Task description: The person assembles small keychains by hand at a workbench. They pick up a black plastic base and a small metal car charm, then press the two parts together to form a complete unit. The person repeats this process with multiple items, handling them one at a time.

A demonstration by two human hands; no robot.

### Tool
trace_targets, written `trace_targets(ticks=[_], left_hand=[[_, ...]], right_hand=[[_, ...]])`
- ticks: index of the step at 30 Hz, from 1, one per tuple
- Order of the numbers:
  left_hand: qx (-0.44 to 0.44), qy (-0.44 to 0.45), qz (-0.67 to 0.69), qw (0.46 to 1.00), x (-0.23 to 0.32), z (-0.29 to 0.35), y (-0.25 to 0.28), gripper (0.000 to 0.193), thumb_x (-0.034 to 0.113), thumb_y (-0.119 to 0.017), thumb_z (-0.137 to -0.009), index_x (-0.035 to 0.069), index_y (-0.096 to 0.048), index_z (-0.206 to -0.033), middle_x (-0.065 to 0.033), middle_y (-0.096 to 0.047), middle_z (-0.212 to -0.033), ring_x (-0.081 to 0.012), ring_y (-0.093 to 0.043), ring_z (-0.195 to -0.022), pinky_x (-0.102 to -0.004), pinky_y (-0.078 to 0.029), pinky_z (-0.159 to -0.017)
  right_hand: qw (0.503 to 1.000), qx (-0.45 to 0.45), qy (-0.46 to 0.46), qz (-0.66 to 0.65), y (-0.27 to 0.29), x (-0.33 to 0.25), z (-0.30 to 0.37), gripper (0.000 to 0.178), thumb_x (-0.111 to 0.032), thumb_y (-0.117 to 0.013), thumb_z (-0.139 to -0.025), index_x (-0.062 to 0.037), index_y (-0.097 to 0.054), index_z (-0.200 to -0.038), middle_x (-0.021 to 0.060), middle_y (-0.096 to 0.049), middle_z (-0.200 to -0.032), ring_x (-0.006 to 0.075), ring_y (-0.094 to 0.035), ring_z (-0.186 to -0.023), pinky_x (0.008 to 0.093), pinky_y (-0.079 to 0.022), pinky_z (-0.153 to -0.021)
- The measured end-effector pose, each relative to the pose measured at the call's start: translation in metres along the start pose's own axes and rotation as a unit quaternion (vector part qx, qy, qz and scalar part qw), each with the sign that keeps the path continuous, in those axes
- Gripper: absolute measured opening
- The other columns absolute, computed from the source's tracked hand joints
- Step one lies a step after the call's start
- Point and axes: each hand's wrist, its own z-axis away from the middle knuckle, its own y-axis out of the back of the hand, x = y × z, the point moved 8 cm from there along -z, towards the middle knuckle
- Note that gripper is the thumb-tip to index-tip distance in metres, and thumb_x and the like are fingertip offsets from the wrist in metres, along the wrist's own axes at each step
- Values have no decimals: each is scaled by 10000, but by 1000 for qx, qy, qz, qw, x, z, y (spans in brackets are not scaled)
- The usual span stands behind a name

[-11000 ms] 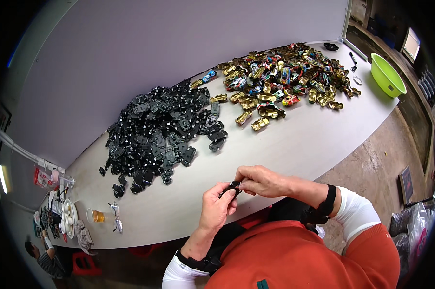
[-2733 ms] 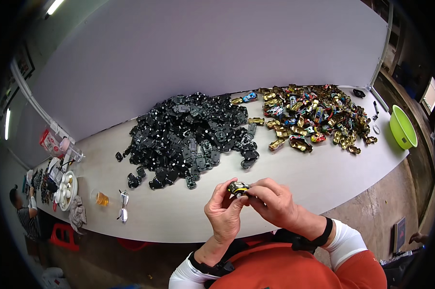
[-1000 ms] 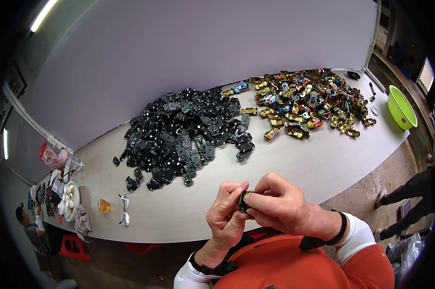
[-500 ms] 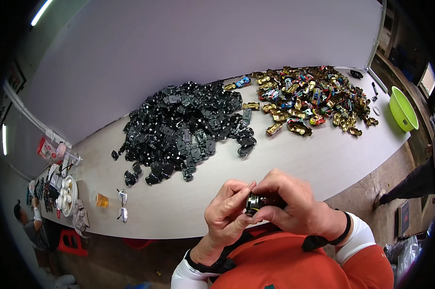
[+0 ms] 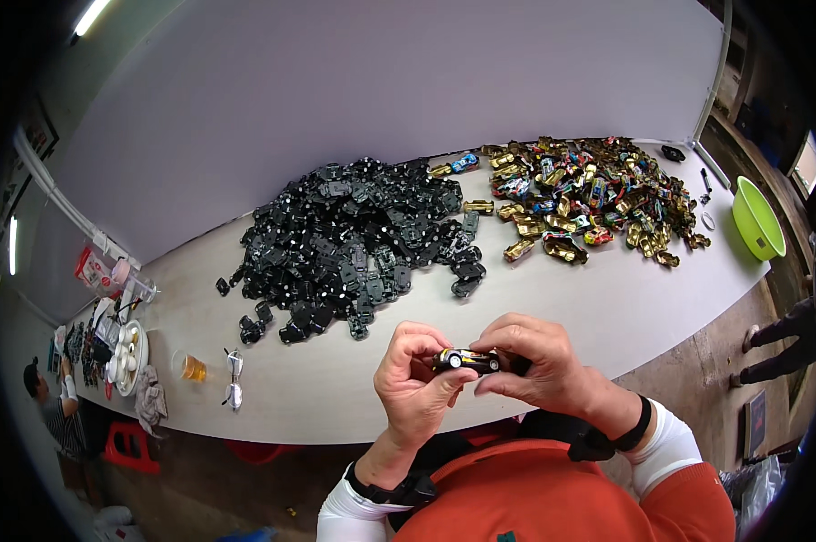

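Observation:
A small dark toy car (image 5: 468, 361) with yellow markings and white wheels is held side-on between both hands, above the table's near edge. My left hand (image 5: 414, 375) pinches one end between thumb and fingers. The other end sits in my right hand (image 5: 542, 361), whose thumb and fingers close around it and hide part of it. Beyond the hands lies a large heap of black toy car chassis (image 5: 336, 244) with wheels. To its right spreads a pile of gold and multicoloured toy car bodies (image 5: 598, 194).
On the left are eyeglasses (image 5: 234, 379), a cup of amber drink (image 5: 192, 368), a cloth (image 5: 150, 397) and a white tray (image 5: 140, 348) with small cups. A green basin (image 5: 757, 219) stands far right. One person (image 5: 56, 406) sits far left; another person's legs (image 5: 783, 348) show at right.
Both hands have turned the toy car, so its side with the wheels now shows. They have risen slightly on the picture. The view has shifted a little.

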Motion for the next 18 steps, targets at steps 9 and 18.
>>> trace_targets(ticks=[9, 18], left_hand=[[72, 269, 106, 955, -59, 10, 32, 157, 170, -579, -875, 18, -540, -877, -104, -583, -702, -102, -468, -418, -189, -337, -299], [75, 354, 184, 914, -95, 22, 43, 210, 250, -550, -892, 41, -535, -903, -93, -563, -689, -92, -408, -388, -177, -299, -280]], right_hand=[[994, 14, -100, 48, 3, 52, 4, 169, -89, -583, -843, -8, -627, -985, 94, -546, -777, 220, -535, -651, 308, -445, -608], [884, -24, -350, -309, -12, 84, 28, 225, -16, -619, -809, 31, -615, -1029, 77, -630, -720, 125, -609, -606, 237, -494, -517]])
